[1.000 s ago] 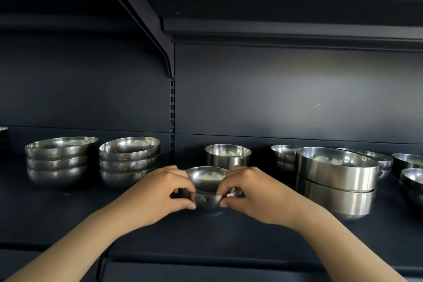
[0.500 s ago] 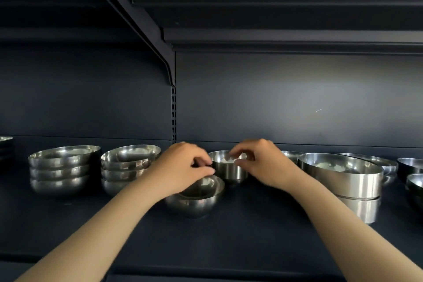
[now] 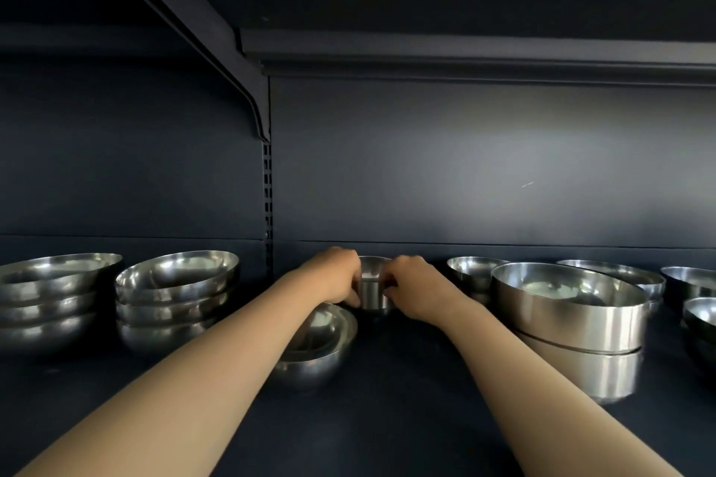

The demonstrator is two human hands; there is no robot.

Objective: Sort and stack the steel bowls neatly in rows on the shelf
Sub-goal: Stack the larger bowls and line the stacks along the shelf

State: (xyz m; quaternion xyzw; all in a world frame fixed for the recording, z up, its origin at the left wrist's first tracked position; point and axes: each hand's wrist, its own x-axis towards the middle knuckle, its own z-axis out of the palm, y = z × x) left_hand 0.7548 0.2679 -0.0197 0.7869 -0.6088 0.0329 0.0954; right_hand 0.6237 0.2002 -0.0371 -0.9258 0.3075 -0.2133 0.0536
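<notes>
1. Head view: both hands reach to the back of the shelf (image 3: 387, 418). The left hand (image 3: 333, 279) and right hand (image 3: 414, 288) clasp a small straight-sided bowl (image 3: 372, 292) from either side, fingers curled round its wall.
2. Change: a second ago the same fingers held the round bowl (image 3: 315, 349) near the shelf's front. It now sits released, just nearer than the left fingers, beneath the left forearm, tilted a little.
3. Whether the small bowl is lifted or resting cannot be told.
4. Left of the fingers: two stacks of wide bowls (image 3: 176, 294), side by side. Right of the fingers: a deep-walled pair (image 3: 573, 325), stacked, with looser bowls behind it.
5. Judgement: the round bowl is parked, not yet sorted; the small bowl is the piece in hand, likely bound for a matching stack.
</notes>
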